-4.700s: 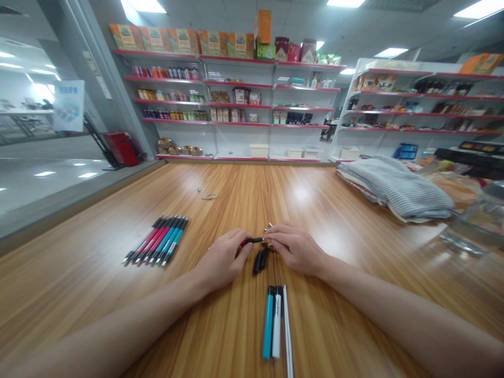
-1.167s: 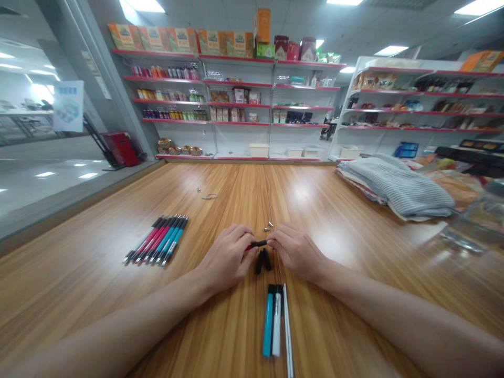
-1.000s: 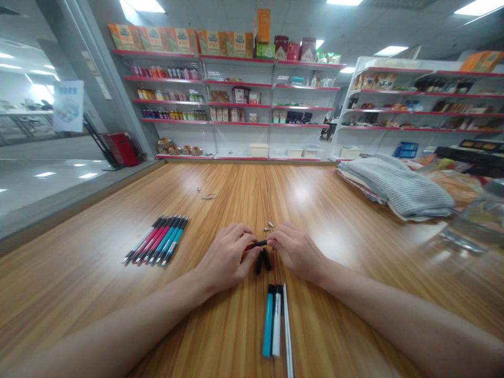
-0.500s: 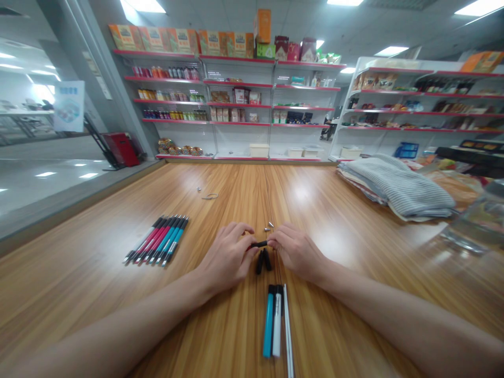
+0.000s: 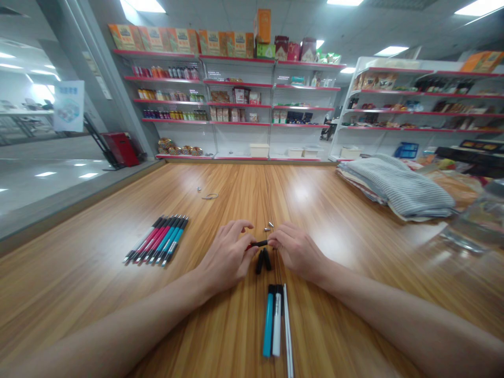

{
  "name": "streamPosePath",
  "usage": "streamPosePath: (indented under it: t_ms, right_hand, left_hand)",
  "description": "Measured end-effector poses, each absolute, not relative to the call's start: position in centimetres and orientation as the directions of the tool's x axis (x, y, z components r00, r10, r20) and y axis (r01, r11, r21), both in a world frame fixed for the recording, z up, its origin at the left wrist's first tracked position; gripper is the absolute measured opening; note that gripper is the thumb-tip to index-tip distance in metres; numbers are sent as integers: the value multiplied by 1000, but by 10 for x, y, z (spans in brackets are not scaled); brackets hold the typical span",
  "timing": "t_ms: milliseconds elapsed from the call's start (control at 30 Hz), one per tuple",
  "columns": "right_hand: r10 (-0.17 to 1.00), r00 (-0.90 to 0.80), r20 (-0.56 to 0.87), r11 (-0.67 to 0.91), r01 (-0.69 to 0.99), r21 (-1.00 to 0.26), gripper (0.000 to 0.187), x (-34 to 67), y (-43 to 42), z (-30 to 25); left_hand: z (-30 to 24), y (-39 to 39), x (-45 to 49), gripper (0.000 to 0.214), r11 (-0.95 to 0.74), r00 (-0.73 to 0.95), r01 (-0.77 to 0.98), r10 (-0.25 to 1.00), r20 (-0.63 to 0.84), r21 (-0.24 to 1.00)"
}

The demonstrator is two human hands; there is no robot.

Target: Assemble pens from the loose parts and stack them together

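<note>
Between my two hands lies a pen (image 5: pixel 259 243) with a black grip and a bit of red barrel, held level above the table. My left hand (image 5: pixel 230 254) pinches its red end between thumb and finger. At the black tip, the fingers of my right hand (image 5: pixel 294 249) are closed; they hide the very end. Just below are two black pen grips (image 5: pixel 263 260), and beyond the pen lie small metal pen tips (image 5: pixel 268 227). Nearer to me rest a blue pen barrel (image 5: pixel 268 323), a white pen barrel (image 5: pixel 277 325) and thin white refills (image 5: pixel 288 331).
On the left, several pens (image 5: pixel 157 240) lie in a row. A small metal ring (image 5: pixel 210 196) sits farther back. Folded striped cloth (image 5: pixel 401 186) and a clear container (image 5: pixel 478 223) stand at the right. Stocked shelves (image 5: pixel 236 124) line the far side of the wooden table (image 5: pixel 118 315).
Hardly anything differs. The fingers of my left hand have shifted slightly on the pen, and a little more of its red barrel shows.
</note>
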State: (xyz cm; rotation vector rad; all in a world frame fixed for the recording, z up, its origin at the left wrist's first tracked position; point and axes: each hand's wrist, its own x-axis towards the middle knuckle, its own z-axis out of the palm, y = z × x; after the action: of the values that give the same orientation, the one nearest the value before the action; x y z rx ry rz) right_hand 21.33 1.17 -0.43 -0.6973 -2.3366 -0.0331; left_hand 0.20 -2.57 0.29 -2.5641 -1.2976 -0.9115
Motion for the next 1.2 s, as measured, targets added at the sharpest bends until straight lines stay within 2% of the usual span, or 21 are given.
streamPosePath:
  t_ms: [433,700,800,900,1033,1100,1200]
  right_hand:
    - [474,-627,618,856,492,-157,18,216,12,-5]
    - [486,-573,660,858,459,-233,14,216,9,-1]
    - [488,-541,685,864,409,-293,17,217,6,1]
    - [526,-498,689,842,421,-338,24,218,4,2]
    - [530,-496,688,828,479,-292,37,216,4,4]
    - [508,-507,696,837,483,-259,38,215,4,5]
    - [461,-526,714,860,465,-212,26,216,6,4]
  left_hand:
    - [2,-25,1,13,-634,451,756,688,569,166]
    - [2,-22,-1,8,-606,392,781,664,637,151]
    - [3,-21,-4,8,-607,385,788,619,685,106]
    - [4,-23,-6,9,-684,406,725,520,751,82]
    - [3,-24,-6,20,-818,358,551,408,840,163]
    - [2,-25,-5,23,-863,345,439,417,841,248]
    - [1,-25,-4,21,-862,352,275,503,790,427]
